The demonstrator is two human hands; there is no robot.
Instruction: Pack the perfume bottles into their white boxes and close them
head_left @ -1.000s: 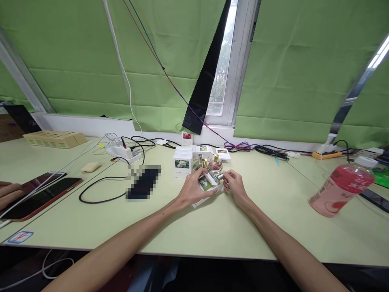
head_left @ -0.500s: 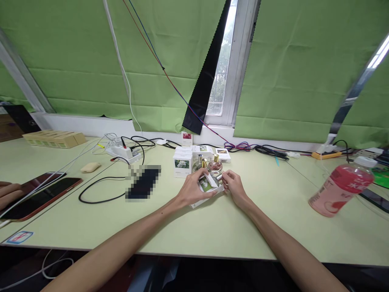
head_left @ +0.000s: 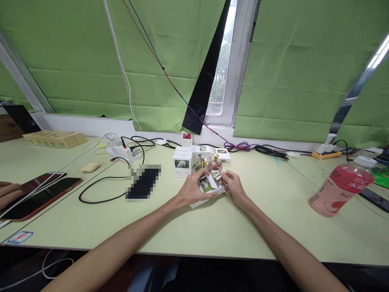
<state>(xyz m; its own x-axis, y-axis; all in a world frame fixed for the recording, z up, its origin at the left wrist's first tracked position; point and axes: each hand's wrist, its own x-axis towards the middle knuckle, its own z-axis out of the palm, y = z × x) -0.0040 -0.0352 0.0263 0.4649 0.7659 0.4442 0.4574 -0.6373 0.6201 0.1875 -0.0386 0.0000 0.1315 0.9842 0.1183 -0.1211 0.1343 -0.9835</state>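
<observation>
My left hand is wrapped round a small white carton printed with a white-flower picture, which lies tilted on the table with a flap up. At its right end my right hand has its fingers pinched at the silver cap of a perfume bottle; the rest of that bottle is hidden by the carton and fingers. Just behind stand several perfume bottles: one with pink contents and a gold cap, another gold-capped one, and a silver-capped one.
White flower-printed boxes stand behind my left hand, with a red-pictured box farther back. A pink drink bottle is at right. At left are a power strip, cables, phones and another person's hand.
My right hand has shifted slightly left, its fingertips now at the silver cap. My left hand keeps its hold on the carton, almost unmoved.
</observation>
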